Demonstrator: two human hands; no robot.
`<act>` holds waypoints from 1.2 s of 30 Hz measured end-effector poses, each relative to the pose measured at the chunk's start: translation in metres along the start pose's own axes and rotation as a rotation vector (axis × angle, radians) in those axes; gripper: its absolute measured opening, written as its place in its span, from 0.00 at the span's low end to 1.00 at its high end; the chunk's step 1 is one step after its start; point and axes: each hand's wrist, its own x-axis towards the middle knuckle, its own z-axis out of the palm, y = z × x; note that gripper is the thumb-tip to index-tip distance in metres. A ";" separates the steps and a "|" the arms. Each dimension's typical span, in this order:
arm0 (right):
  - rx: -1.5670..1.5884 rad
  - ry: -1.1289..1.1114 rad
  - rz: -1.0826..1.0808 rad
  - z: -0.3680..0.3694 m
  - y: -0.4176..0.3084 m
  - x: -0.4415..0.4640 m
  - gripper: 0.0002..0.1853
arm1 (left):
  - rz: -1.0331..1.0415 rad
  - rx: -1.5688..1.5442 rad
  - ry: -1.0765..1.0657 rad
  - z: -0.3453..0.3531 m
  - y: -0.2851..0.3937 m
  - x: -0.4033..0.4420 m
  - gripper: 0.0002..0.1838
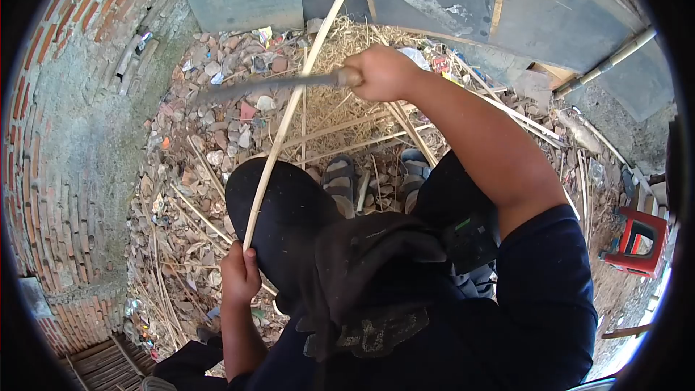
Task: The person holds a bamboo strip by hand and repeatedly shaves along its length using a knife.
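My left hand [239, 275] is closed round the lower end of a long pale bamboo strip [281, 129]. The strip slants up over my knee and past the top of the view. In my right hand [382, 74] is the wooden handle of a machete [268, 85], its blade pointing left and smeared by motion. Blade and strip cross in the view, a little left of that hand; whether they touch I cannot tell. Below them, a heap of pale shavings [347, 51] lies beyond my sandalled feet [340, 182].
Broken brick and stone rubble [239, 112] covers the ground, with bamboo strips [517, 112] scattered on it. A brick wall [79, 145] rises at left, and grey panels [434, 0] stand ahead. At right is a red plastic stool [638, 242]; a bamboo pole [607, 62] leans behind it.
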 end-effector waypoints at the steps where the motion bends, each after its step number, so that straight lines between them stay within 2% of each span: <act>1: 0.023 0.061 0.069 -0.003 0.009 0.001 0.06 | -0.006 -0.007 0.012 -0.001 0.006 0.002 0.21; 2: 0.053 0.122 0.137 -0.005 0.018 0.002 0.07 | -0.015 -0.010 0.021 -0.003 0.010 0.003 0.21; 3: 0.043 0.133 0.114 -0.010 0.016 -0.001 0.08 | -0.033 0.005 0.000 -0.006 0.007 0.002 0.22; 6: 0.106 0.113 0.077 -0.013 0.005 -0.006 0.08 | -0.042 0.022 -0.033 -0.010 0.013 0.001 0.22; 7: 0.124 0.045 0.086 -0.013 -0.004 -0.008 0.07 | -0.037 0.034 -0.035 -0.009 0.013 0.001 0.23; 11: -0.143 -0.011 -0.191 -0.011 -0.029 -0.014 0.07 | -0.004 0.017 -0.042 -0.007 0.007 0.006 0.24; 13: 0.060 0.016 -0.072 -0.003 -0.008 -0.001 0.07 | -0.006 -0.039 -0.038 -0.006 0.009 0.007 0.24; 15: 0.179 0.036 0.064 -0.004 0.006 0.003 0.06 | -0.097 -0.027 -0.107 -0.013 0.014 0.006 0.24; 18: 0.180 0.040 0.056 -0.006 -0.001 -0.002 0.07 | -0.122 -0.029 -0.128 -0.016 0.011 0.003 0.24; 22: -0.011 -0.040 -0.086 -0.013 -0.030 -0.010 0.08 | -0.074 -0.043 -0.135 -0.017 0.011 0.003 0.24; 23: -0.193 -0.038 -0.140 -0.020 -0.040 -0.016 0.08 | -0.083 -0.020 -0.142 -0.018 0.012 0.004 0.24; 24: -0.090 -0.047 -0.062 -0.016 -0.030 -0.010 0.08 | -0.099 0.001 -0.147 -0.018 0.013 0.004 0.24; 25: 0.015 -0.059 0.017 -0.009 -0.012 -0.001 0.09 | 0.007 -0.057 -0.046 -0.011 0.014 0.007 0.24; 27: 0.136 -0.037 0.206 -0.019 0.004 0.000 0.10 | -0.021 -0.046 -0.056 -0.012 0.014 0.005 0.24; 31: 0.064 0.053 0.137 -0.023 0.004 -0.008 0.11 | -0.059 -0.023 -0.099 -0.020 0.016 0.002 0.24; 34: 0.042 0.026 -0.001 -0.018 -0.010 -0.014 0.12 | -0.052 -0.022 -0.116 -0.017 0.015 0.003 0.25; 35: -0.119 -0.015 -0.049 -0.022 -0.014 -0.014 0.12 | -0.043 -0.020 -0.113 -0.016 0.015 0.005 0.24; 36: -0.039 -0.022 0.027 -0.019 -0.005 -0.011 0.12 | -0.038 -0.020 -0.109 -0.015 0.014 0.004 0.24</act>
